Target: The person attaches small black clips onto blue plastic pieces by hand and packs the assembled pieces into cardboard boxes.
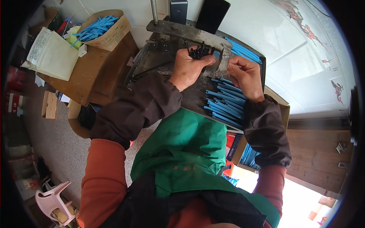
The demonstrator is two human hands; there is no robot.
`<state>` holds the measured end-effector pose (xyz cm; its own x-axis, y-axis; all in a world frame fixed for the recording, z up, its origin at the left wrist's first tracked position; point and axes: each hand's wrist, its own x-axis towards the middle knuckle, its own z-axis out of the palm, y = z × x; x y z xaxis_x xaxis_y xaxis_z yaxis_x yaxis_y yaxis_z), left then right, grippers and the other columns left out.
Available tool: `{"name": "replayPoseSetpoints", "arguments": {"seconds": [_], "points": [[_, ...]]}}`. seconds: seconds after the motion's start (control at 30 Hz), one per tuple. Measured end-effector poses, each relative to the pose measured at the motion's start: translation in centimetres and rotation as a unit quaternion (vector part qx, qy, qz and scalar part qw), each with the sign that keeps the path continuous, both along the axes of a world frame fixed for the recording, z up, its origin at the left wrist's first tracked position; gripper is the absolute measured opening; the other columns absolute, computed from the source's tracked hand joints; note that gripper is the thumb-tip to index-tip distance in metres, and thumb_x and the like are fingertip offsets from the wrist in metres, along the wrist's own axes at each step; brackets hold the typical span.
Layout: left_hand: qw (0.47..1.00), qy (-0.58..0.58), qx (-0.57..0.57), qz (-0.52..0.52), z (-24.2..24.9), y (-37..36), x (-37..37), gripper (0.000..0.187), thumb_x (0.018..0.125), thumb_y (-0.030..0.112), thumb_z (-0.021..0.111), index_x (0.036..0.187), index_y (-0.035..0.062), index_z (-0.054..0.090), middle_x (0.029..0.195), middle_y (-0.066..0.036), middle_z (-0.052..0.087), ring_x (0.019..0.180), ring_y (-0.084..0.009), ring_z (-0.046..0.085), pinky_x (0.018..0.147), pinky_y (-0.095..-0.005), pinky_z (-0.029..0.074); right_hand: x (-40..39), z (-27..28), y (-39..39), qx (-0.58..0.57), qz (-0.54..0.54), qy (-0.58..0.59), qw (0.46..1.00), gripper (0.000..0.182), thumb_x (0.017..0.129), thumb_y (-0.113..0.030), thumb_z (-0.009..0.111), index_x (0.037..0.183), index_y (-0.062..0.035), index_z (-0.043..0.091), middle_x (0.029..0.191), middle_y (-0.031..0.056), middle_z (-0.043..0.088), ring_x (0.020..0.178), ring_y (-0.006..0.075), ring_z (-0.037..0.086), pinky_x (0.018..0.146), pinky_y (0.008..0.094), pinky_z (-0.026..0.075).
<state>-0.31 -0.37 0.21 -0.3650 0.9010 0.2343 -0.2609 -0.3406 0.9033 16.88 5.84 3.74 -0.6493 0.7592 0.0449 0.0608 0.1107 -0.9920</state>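
In my left hand [186, 68] is a bundle of thin black sticks [199, 51], the fingers wrapped round it just under a worn metal bracket [190, 32]. My right hand [248, 79] is closed in a pinch beside the bracket's right end; what its fingertips hold, if anything, is too small to make out. Below the right hand, a pile of slim blue strips [226, 102], several with dark ends, lies on the dark metal work tray [192, 97]. More blue strips [243, 50] lie along the tray's back right edge.
A cardboard box of blue strips [100, 28] sits on a wooden table [81, 81] at left. A phone [213, 15] and a grey device [178, 11] stand behind the bracket. Another box of blue strips [249, 155] is at lower right. A pink plastic chair [53, 199] stands lower left.
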Motion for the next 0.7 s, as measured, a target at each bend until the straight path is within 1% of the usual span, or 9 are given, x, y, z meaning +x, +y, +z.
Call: {"name": "replayPoseSetpoints", "arguments": {"seconds": [0.07,0.23,0.27,0.33,0.43,0.53,0.57,0.67,0.7], "points": [[0.999,0.032,-0.002,-0.002,0.1,-0.1,-0.1,0.007,0.077,-0.005,0.068,0.080,-0.0022,0.062,0.077,-0.005,0.063,0.067,-0.0118,0.061,0.067,-0.0245,0.052,0.1,-0.2,0.1,0.015,0.008,-0.001,1.000,0.009,0.088,-0.012,0.061,0.085,-0.0036,0.062,0.070,-0.0001,0.058,0.046,0.0036,0.042,0.039,0.0182,0.027],[0.999,-0.039,0.006,-0.012,0.1,0.1,0.1,0.010,0.075,-0.005,0.071,0.078,-0.0021,0.062,0.075,-0.005,0.063,0.066,-0.0112,0.061,0.064,-0.0241,0.052,-0.1,0.8,0.0,-0.016,-0.005,-0.005,1.000,0.006,0.086,-0.007,0.062,0.085,-0.0018,0.063,0.069,-0.0009,0.056,0.050,0.0033,0.042,0.043,0.0185,0.029],[0.999,-0.048,0.010,-0.015,0.0,0.2,0.1,0.010,0.074,-0.005,0.071,0.079,-0.0020,0.062,0.075,-0.005,0.063,0.066,-0.0111,0.061,0.064,-0.0241,0.052,-0.1,0.8,0.4,0.106,-0.003,-0.028,0.994,0.005,0.086,-0.006,0.062,0.084,-0.0010,0.063,0.068,-0.0013,0.055,0.051,0.0033,0.041,0.044,0.0189,0.029],[0.999,-0.039,0.013,-0.008,0.1,0.3,0.2,0.010,0.074,-0.005,0.071,0.078,-0.0020,0.062,0.074,-0.005,0.063,0.067,-0.0112,0.061,0.063,-0.0241,0.052,0.0,1.0,1.3,0.344,-0.002,-0.072,0.936,0.005,0.085,-0.004,0.063,0.082,0.0005,0.064,0.067,-0.0020,0.053,0.053,0.0033,0.040,0.047,0.0196,0.029],[1.000,-0.011,0.001,-0.001,-0.2,-0.1,0.3,0.009,0.075,-0.005,0.070,0.080,-0.0031,0.063,0.077,-0.005,0.064,0.070,-0.0110,0.061,0.064,-0.0239,0.052,0.0,1.4,0.8,0.326,-0.009,-0.057,0.943,0.005,0.079,-0.002,0.066,0.078,0.0021,0.064,0.066,0.0023,0.056,0.060,0.0082,0.048,0.053,0.0241,0.038],[0.999,0.031,0.000,0.008,0.0,-0.3,0.2,0.010,0.077,-0.001,0.070,0.085,-0.0047,0.065,0.080,-0.006,0.066,0.072,-0.0101,0.062,0.067,-0.0230,0.052,1.4,1.4,1.2,0.223,0.000,-0.056,0.973,0.005,0.082,-0.002,0.063,0.080,0.0022,0.064,0.067,-0.0016,0.050,0.061,0.0043,0.043,0.054,0.0204,0.034],[0.999,0.048,0.002,0.012,0.1,-0.4,-0.1,0.012,0.078,0.001,0.070,0.087,-0.0052,0.066,0.082,-0.006,0.067,0.073,-0.0097,0.062,0.068,-0.0226,0.052,2.4,1.9,1.7,0.166,-0.003,-0.129,0.978,0.009,0.080,-0.006,0.065,0.083,0.0027,0.065,0.069,0.0019,0.053,0.065,0.0087,0.049,0.059,0.0233,0.040],[0.994,0.112,-0.019,0.002,0.2,-0.7,-0.6,0.017,0.081,0.007,0.069,0.092,-0.0054,0.067,0.084,-0.005,0.068,0.075,-0.0081,0.061,0.070,-0.0215,0.050,3.9,0.8,4.0,0.320,0.090,-0.267,0.904,0.014,0.079,-0.010,0.066,0.085,0.0028,0.066,0.073,0.0066,0.057,0.068,0.0174,0.057,0.063,0.0289,0.044],[0.993,0.114,-0.026,-0.011,0.5,-0.7,-0.5,0.017,0.082,0.008,0.068,0.092,-0.0050,0.067,0.084,-0.005,0.068,0.075,-0.0079,0.061,0.070,-0.0217,0.049,3.9,0.3,5.2,0.394,0.122,-0.264,0.872,0.022,0.078,-0.010,0.066,0.096,0.0015,0.065,0.087,0.0111,0.061,0.082,0.0267,0.060,0.072,0.0344,0.047]]}}
